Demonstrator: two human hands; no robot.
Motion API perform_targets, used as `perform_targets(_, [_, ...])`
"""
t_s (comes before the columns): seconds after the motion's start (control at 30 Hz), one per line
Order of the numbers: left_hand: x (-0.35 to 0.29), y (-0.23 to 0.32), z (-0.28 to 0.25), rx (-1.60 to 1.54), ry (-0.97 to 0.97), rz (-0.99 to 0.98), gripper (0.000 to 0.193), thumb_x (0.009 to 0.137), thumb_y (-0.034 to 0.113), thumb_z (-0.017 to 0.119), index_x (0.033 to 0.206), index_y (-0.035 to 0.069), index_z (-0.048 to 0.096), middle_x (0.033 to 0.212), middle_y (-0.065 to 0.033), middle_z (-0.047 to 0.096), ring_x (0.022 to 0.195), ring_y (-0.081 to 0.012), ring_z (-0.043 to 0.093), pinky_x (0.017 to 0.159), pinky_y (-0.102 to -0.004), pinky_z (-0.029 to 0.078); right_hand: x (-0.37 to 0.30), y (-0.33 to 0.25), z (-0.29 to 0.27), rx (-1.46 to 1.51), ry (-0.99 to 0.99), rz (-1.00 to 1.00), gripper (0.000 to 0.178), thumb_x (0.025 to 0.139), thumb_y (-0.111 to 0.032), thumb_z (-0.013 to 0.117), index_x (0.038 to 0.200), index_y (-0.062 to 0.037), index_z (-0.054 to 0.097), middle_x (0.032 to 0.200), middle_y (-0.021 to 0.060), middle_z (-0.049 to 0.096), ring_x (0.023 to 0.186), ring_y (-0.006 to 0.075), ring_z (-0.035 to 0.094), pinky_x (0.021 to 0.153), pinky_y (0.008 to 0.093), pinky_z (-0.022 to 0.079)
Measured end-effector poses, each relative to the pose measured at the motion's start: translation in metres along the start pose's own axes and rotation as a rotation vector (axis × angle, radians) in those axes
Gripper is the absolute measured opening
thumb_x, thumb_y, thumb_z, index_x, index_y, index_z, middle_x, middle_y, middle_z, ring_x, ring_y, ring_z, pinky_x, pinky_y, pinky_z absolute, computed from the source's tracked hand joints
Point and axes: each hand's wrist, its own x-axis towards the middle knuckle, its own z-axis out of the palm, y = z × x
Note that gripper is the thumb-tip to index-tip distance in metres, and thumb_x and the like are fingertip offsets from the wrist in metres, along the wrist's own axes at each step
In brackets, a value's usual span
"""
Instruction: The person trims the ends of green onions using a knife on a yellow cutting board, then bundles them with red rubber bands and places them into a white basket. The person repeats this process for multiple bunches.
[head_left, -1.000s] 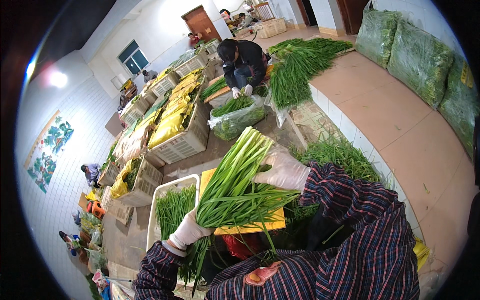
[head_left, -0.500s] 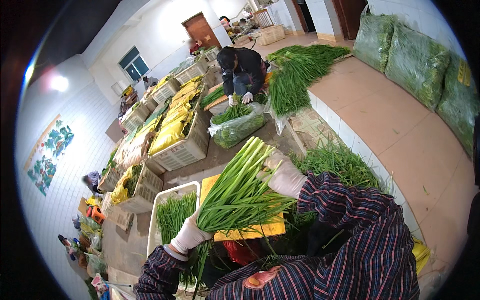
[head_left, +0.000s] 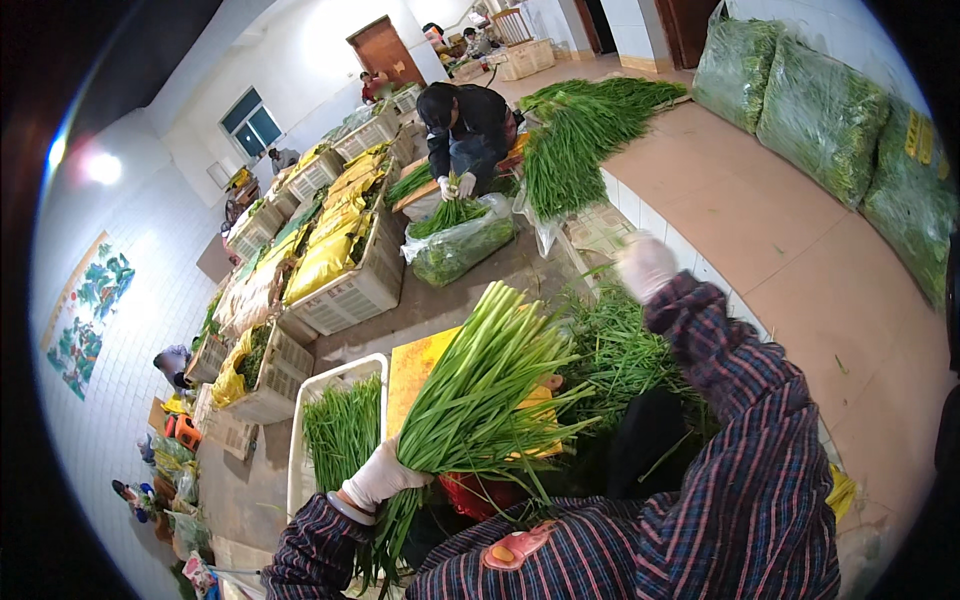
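"Leaves (head_left: 485,395), was that what the left hand (head_left: 382,475) had?"

"Yes, a big bunch of long green ones. That hand wore a white glove and was curled tight around the leafy part, and some tips hung down below it."

"And the right hand (head_left: 645,265)?"

"Up in the air, well apart from the bunch, out past the right edge of the yellow board (head_left: 415,365). It was all blurry, so I couldn't tell how wide it was spread or if it held something."

"Where was the bunch?"

"Over the board, slanting from the near left corner toward the far edge, with its pale ends pointing up and away. It hid the board's middle. I couldn't tell if they touched."

"What was around the board?"

"A white tub (head_left: 296,452) was just beside its left edge, with green stalks (head_left: 342,425) inside. A messy green heap (head_left: 625,350) lay past its right edge. Something red (head_left: 475,495) peeked out under the near edge."

"And farther off?"

"A person in dark clothes (head_left: 470,125) bent over a clear bag (head_left: 460,250) of greens. White crates (head_left: 350,292) with yellow covers (head_left: 320,265) stood on the left. Big stuffed bags (head_left: 820,125) stood by the wall on the right."
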Motion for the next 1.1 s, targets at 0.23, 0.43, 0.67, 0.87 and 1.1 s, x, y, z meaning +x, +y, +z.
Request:
perform_targets(0.23, [-0.005,-0.021,0.004,-0.174,0.037,-0.022,0.061,0.062,-0.002,0.075,0.118,-0.004,0.049,0.105,-0.0075,0.062,0.092,-0.0120,0.055,0.085,-0.0266,0.045,-0.044,0.033,-0.047,-0.568,-0.626,0.111,0.033,0.081,-0.029,0.054,0.100,-0.0027,0.062,0.103,0.0147,0.062,0.098,0.0275,0.058,0.085,0.0384,0.046])
perform_targets(0.43, [-0.014,-0.016,-0.003,-0.052,0.110,0.011,0.065,0.062,-0.004,0.074,0.121,-0.003,0.046,0.108,-0.0066,0.061,0.095,-0.0113,0.055,0.086,-0.0262,0.045,-0.042,-0.116,-0.044,0.226,-0.357,-0.310,0.059,0.079,-0.058,0.055,0.097,-0.0028,0.066,0.128,0.0164,0.049,0.119,0.0295,0.044,0.098,0.0402,0.037])
perform_targets(0.67, [-0.006,0.008,0.002,0.016,0.129,0.089,0.070,0.064,-0.007,0.071,0.128,-0.001,0.042,0.113,-0.0055,0.060,0.100,-0.0085,0.053,0.088,-0.0246,0.044,-0.050,-0.110,-0.001,0.561,-0.483,-0.356,0.058,0.076,-0.050,0.062,0.117,-0.0092,0.059,0.139,0.0158,0.036,0.127,0.0305,0.033,0.105,0.0383,0.028])
perform_targets(0.87, [-0.008,0.020,-0.005,0.047,0.166,0.095,0.069,0.064,-0.006,0.069,0.128,0.001,0.044,0.109,-0.0033,0.060,0.097,-0.0070,0.052,0.087,-0.0235,0.043,-0.058,-0.123,-0.006,0.770,-0.382,-0.230,0.035,0.079,-0.031,0.065,0.096,-0.0004,0.066,0.132,0.0196,0.041,0.120,0.0311,0.040,0.101,0.0367,0.033])
perform_targets(1.1, [0.005,0.027,-0.012,0.074,0.104,0.130,0.069,0.064,-0.006,0.069,0.128,-0.001,0.044,0.108,-0.0036,0.061,0.095,-0.0069,0.051,0.086,-0.0234,0.043,-0.067,-0.113,-0.028,0.615,-0.343,-0.170,0.021,0.083,-0.015,0.059,0.096,0.0012,0.065,0.126,0.0155,0.050,0.116,0.0282,0.045,0.100,0.0357,0.034])
